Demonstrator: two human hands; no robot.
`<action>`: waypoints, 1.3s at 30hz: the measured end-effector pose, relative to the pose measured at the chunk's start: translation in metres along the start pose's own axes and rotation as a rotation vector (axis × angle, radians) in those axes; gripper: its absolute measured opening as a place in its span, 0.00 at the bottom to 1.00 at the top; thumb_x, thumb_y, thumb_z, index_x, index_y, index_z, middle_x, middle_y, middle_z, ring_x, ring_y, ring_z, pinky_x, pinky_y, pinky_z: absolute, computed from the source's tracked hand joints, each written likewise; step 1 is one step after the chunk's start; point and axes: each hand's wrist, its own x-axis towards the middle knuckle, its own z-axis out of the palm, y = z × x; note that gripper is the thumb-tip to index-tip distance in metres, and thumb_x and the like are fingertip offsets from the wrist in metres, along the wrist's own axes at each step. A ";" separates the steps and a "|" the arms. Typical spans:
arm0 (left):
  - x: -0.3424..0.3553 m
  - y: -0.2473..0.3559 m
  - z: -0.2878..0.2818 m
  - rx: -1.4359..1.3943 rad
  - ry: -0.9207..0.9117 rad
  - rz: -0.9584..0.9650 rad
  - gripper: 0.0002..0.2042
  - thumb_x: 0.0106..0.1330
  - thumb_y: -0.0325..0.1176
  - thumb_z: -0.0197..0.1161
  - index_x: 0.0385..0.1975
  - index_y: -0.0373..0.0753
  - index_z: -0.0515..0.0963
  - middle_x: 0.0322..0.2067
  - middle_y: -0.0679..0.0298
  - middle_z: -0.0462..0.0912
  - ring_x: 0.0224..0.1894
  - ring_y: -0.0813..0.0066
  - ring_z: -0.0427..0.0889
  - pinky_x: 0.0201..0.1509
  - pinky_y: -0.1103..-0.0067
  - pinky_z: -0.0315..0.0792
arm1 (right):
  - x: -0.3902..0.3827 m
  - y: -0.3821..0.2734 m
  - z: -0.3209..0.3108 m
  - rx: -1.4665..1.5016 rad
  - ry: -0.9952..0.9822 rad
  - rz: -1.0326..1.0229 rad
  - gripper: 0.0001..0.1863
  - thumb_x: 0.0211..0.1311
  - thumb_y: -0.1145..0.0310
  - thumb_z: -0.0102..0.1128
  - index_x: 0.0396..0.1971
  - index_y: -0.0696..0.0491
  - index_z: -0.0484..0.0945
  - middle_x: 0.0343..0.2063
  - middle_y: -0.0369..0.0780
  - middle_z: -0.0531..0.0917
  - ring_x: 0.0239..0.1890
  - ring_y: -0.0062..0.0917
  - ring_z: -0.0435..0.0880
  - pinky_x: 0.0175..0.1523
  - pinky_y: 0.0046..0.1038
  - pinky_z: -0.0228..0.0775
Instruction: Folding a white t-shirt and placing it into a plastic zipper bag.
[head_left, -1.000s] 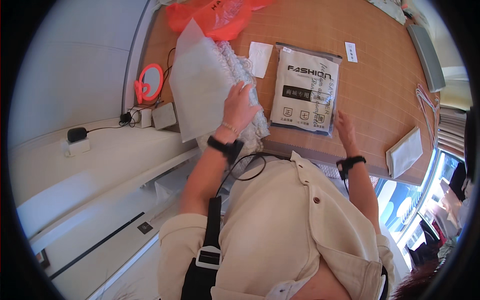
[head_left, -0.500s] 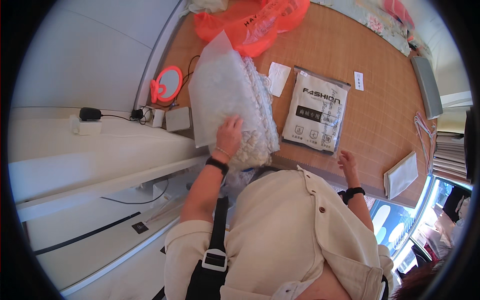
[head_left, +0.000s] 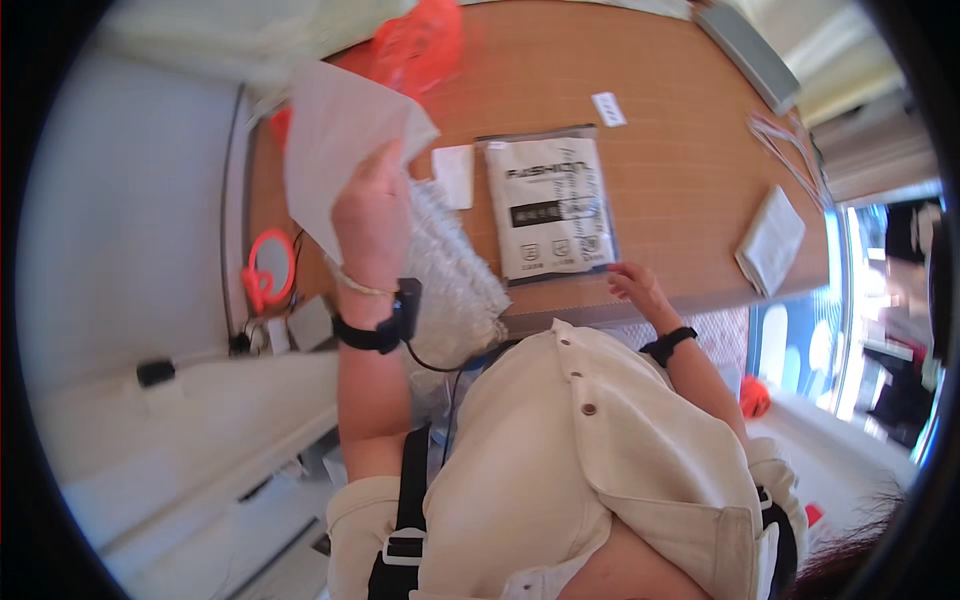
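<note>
My left hand (head_left: 373, 222) is closed on a frosted white plastic sheet or bag (head_left: 335, 135), raised over the left of the table; which of the two it is I cannot tell. Beneath it lies a pile of white ruffled lace fabric (head_left: 445, 265) at the near table edge. My right hand (head_left: 638, 286) has its fingers slightly apart and holds nothing visible. It is beside the near right corner of a flat plastic package (head_left: 535, 240) with a white front and dark printing.
The brown table (head_left: 690, 220) also holds a white paper (head_left: 453, 180), a small label (head_left: 608, 109), a folded pale cloth (head_left: 770, 240), a grey long case (head_left: 750, 58) and looped cords (head_left: 790, 155). A red plastic bag (head_left: 420, 45) and a pink-rimmed mirror (head_left: 270, 268) are at the left.
My left hand has lifted the frosted plastic off the lace pile, up and away from me. My right hand remains by the package corner. The whole view has turned somewhat.
</note>
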 end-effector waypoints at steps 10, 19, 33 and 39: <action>-0.039 0.162 0.176 -0.241 -0.574 0.655 0.15 0.54 0.28 0.56 0.42 0.46 0.78 0.49 0.58 0.77 0.45 0.60 0.78 0.44 0.71 0.75 | -0.055 0.030 -0.039 0.356 0.207 0.040 0.18 0.63 0.63 0.53 0.49 0.59 0.73 0.32 0.36 0.79 0.32 0.19 0.80 0.39 0.20 0.73; -0.081 0.228 0.271 -0.121 -0.939 0.858 0.15 0.56 0.31 0.54 0.44 0.47 0.78 0.51 0.60 0.75 0.49 0.53 0.75 0.49 0.62 0.70 | -0.063 0.079 -0.105 0.778 0.330 0.149 0.26 0.66 0.53 0.48 0.55 0.56 0.68 0.39 0.41 0.79 0.36 0.25 0.80 0.39 0.27 0.74; -0.107 0.298 0.323 -0.438 -1.351 0.458 0.21 0.61 0.39 0.57 0.53 0.41 0.68 0.49 0.54 0.75 0.49 0.55 0.76 0.50 0.67 0.71 | -0.044 0.104 -0.177 1.101 0.227 0.149 0.28 0.65 0.45 0.45 0.49 0.56 0.70 0.42 0.46 0.79 0.39 0.34 0.81 0.41 0.37 0.75; -0.102 0.255 0.361 -0.181 -1.285 0.410 0.28 0.60 0.43 0.59 0.61 0.43 0.62 0.60 0.52 0.64 0.61 0.55 0.63 0.63 0.67 0.61 | -0.048 0.131 -0.194 1.092 0.385 0.135 0.20 0.63 0.61 0.53 0.50 0.57 0.70 0.38 0.41 0.79 0.36 0.26 0.81 0.40 0.31 0.76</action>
